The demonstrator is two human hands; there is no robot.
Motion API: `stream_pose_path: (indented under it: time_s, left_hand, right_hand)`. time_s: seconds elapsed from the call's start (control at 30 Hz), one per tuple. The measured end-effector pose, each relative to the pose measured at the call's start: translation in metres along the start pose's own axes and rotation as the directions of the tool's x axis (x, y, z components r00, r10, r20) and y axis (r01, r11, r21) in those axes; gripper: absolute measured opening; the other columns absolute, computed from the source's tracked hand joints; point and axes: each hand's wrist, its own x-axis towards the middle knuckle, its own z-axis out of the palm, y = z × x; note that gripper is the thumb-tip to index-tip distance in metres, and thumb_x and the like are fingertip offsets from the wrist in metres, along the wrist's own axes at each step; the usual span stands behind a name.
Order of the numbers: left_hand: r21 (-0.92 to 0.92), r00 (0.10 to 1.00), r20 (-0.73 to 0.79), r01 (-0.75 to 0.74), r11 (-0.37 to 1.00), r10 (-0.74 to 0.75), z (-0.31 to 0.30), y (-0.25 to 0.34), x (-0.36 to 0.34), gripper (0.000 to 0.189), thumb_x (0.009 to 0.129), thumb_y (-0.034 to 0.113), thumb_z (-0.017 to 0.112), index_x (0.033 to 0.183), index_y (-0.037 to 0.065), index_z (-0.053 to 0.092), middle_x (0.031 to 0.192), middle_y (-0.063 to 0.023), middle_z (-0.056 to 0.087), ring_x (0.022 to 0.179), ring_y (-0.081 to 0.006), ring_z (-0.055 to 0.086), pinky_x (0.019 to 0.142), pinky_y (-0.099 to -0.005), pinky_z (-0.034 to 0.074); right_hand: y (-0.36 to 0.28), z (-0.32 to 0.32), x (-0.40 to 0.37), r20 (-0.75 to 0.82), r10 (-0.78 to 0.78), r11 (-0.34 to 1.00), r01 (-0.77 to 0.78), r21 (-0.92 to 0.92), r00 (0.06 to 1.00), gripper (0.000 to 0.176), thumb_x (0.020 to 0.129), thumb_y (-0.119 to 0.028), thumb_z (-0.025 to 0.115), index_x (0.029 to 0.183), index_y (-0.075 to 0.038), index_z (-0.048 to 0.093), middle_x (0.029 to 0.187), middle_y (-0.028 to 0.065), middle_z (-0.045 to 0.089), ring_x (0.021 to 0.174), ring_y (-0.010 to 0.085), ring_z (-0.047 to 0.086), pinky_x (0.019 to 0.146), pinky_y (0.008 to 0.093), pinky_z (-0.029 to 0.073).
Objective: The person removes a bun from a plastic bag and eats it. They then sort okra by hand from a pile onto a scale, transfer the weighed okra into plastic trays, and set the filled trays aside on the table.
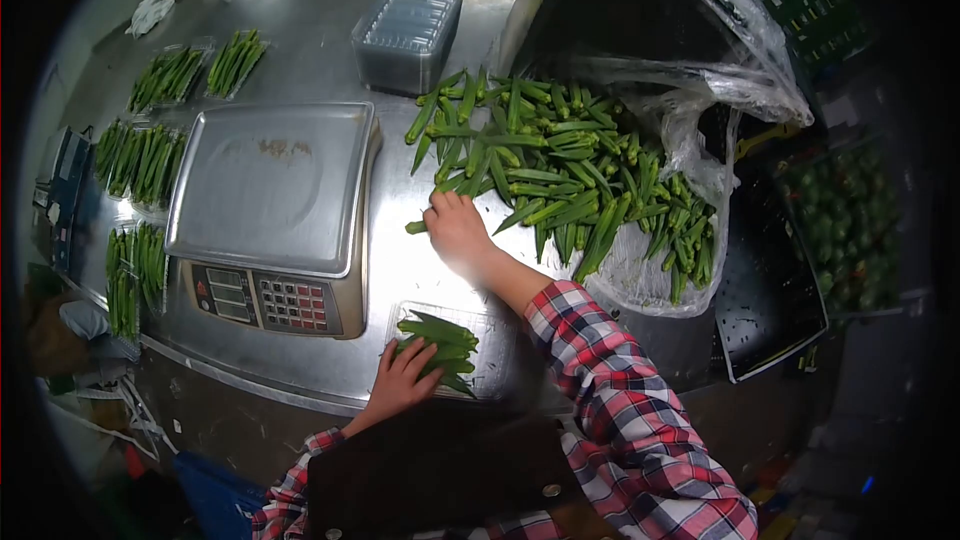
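My left hand lies with spread fingers over a small bunch of okra in a clear plastic tray near the table's front edge. Farther up, my right hand is at the near left edge of a big heap of okra, its fingers curled. The end of an okra pod pokes out to the left from under that hand; the palm and most of the grip are hidden.
Left of my hands stands a weighing scale. Filled okra trays sit beyond it. Stacked clear trays stand at the back. A plastic-lined crate lies behind the heap; a black crate is at the right.
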Motion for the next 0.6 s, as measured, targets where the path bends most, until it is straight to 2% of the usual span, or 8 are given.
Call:
stream_pose_path:
  time_s: [0.03, 0.07, 0.2, 0.3, 0.33, 0.43, 0.53, 0.6]
  left_hand:
    - [-0.013, 1.0, -0.006, 0.004, 1.0, -0.004, 0.001, -0.002, -0.005, 0.023, 0.072, 0.023, 0.066, 0.094, 0.017, 0.061, 0.125, -0.0073, 0.049, 0.118, -0.0266, 0.044, 0.099, -0.052, 0.029]
    - [-0.023, 1.0, -0.012, 0.007, 1.0, -0.008, 0.001, -0.006, -0.011, 0.022, 0.072, 0.022, 0.065, 0.093, 0.017, 0.061, 0.125, -0.0067, 0.05, 0.118, -0.0262, 0.044, 0.099, -0.0518, 0.029]
    - [-0.1, 0.999, -0.006, 0.039, 0.994, -0.039, -0.004, -0.011, -0.015, 0.017, 0.073, 0.019, 0.063, 0.089, 0.019, 0.061, 0.122, -0.0046, 0.052, 0.117, -0.0246, 0.045, 0.099, -0.0505, 0.03]
    - [-0.081, 0.999, -0.007, 0.046, 0.996, -0.047, 0.002, -0.013, -0.017, 0.023, 0.075, 0.02, 0.062, 0.098, 0.022, 0.06, 0.124, -0.0052, 0.05, 0.118, -0.0239, 0.044, 0.099, -0.0496, 0.029]
    - [-0.047, 0.999, 0.003, 0.052, 0.998, -0.052, 0.001, -0.012, -0.017, 0.027, 0.075, 0.021, 0.061, 0.102, 0.022, 0.059, 0.125, -0.0057, 0.049, 0.118, -0.0239, 0.044, 0.099, -0.0494, 0.029]
    - [0.009, 0.995, 0.031, 0.093, 0.996, -0.094, -0.003, -0.008, -0.011, 0.037, 0.077, 0.024, 0.061, 0.113, 0.025, 0.055, 0.127, -0.0073, 0.046, 0.12, -0.0238, 0.042, 0.099, -0.0488, 0.029]
    - [-0.03, 0.987, 0.062, 0.152, 0.988, -0.15, 0.003, -0.007, -0.01, 0.043, 0.077, 0.027, 0.061, 0.119, 0.025, 0.052, 0.129, -0.0098, 0.044, 0.12, -0.0249, 0.041, 0.099, -0.0489, 0.029]
    - [-0.06, 0.984, 0.09, 0.158, 0.986, -0.152, 0.0, -0.007, -0.009, 0.043, 0.077, 0.028, 0.062, 0.119, 0.023, 0.052, 0.129, -0.0119, 0.043, 0.12, -0.0271, 0.041, 0.099, -0.0492, 0.03]
  right_hand:
    - [0.001, -0.005, -0.001, 0.009, -0.042, 0.999, 0.042, -0.001, 0.999, 0.01, 0.069, -0.007, 0.055, 0.079, -0.005, 0.055, 0.084, 0.0105, 0.05, 0.085, 0.0264, 0.048, 0.074, 0.0362, 0.038]
    - [0.001, -0.022, 0.001, 0.059, -0.035, 0.997, 0.03, 0.074, 0.998, 0.01, 0.071, -0.008, 0.055, 0.08, -0.006, 0.054, 0.086, 0.0103, 0.05, 0.085, 0.0265, 0.048, 0.074, 0.037, 0.038]
    - [0.037, -0.051, 0.012, 0.075, -0.036, 0.998, 0.032, 0.048, 0.997, 0.013, 0.073, -0.012, 0.055, 0.086, -0.009, 0.055, 0.087, 0.01, 0.049, 0.087, 0.0259, 0.048, 0.075, 0.0368, 0.038]
    - [0.062, -0.039, 0.011, 0.123, -0.067, 0.991, 0.08, -0.103, 0.99, 0.015, 0.073, -0.013, 0.055, 0.087, -0.01, 0.057, 0.088, 0.01, 0.049, 0.089, 0.0252, 0.048, 0.076, 0.0359, 0.038]
    - [0.067, -0.035, 0.01, 0.168, -0.067, 0.991, 0.086, -0.104, 0.984, 0.014, 0.074, -0.015, 0.054, 0.087, -0.011, 0.058, 0.09, 0.0098, 0.048, 0.09, 0.0243, 0.048, 0.077, 0.0348, 0.037]
    - [0.075, -0.039, 0.014, 0.053, -0.178, 0.98, 0.182, -0.082, 0.983, 0.02, 0.071, -0.016, 0.059, 0.09, -0.009, 0.056, 0.092, 0.0105, 0.049, 0.091, 0.0249, 0.048, 0.077, 0.0353, 0.038]
    - [0.075, -0.06, 0.039, -0.038, 0.005, 1.0, -0.004, 0.027, 0.999, 0.027, 0.066, -0.012, 0.063, 0.089, -0.003, 0.052, 0.092, 0.0133, 0.049, 0.089, 0.0296, 0.048, 0.078, 0.0387, 0.038]
    - [0.085, -0.058, 0.06, -0.007, 0.066, 0.998, -0.066, -0.005, 0.998, 0.031, 0.065, -0.012, 0.065, 0.09, -0.002, 0.051, 0.093, 0.0144, 0.05, 0.09, 0.0312, 0.048, 0.079, 0.0394, 0.039]
